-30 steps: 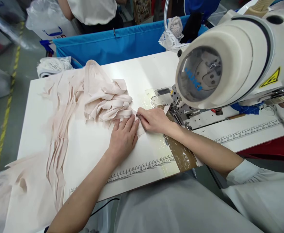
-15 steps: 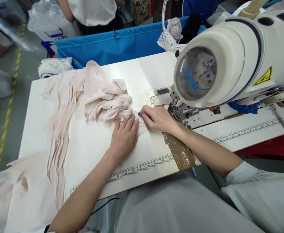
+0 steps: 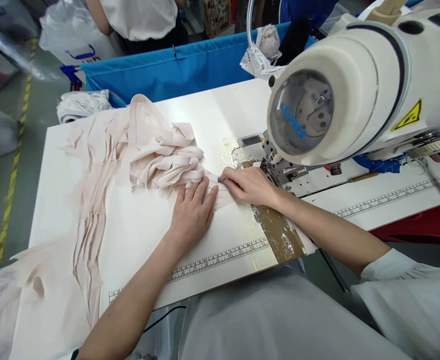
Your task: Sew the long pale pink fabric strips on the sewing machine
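My left hand (image 3: 193, 212) lies with its fingers stretched out, pressing the near edge of pale pink fabric (image 3: 167, 155) onto the white table. Just right of its fingertips, my right hand (image 3: 250, 185) is closed in a pinch around a small dark metal tool (image 3: 221, 180). Only the tool's tip shows; the rest is hidden in the fingers, so its kind cannot be told. That tip rests at a flat strip of the same fabric, which runs under both hands. The white sewing machine (image 3: 336, 95) stands right beside my right hand, its needle area partly covered.
Stacked pale pink pieces (image 3: 92, 225) hang over the table's left side. A printed ruler (image 3: 220, 257) runs along the front edge, next to brown tape (image 3: 280, 235). Behind the table is a blue cloth trough (image 3: 167, 70), and beyond it a person in a white top (image 3: 140, 20).
My right hand has slid slightly to the right with the tool, away from the left fingers. The left hand stays on the fabric. The view has shifted a little.
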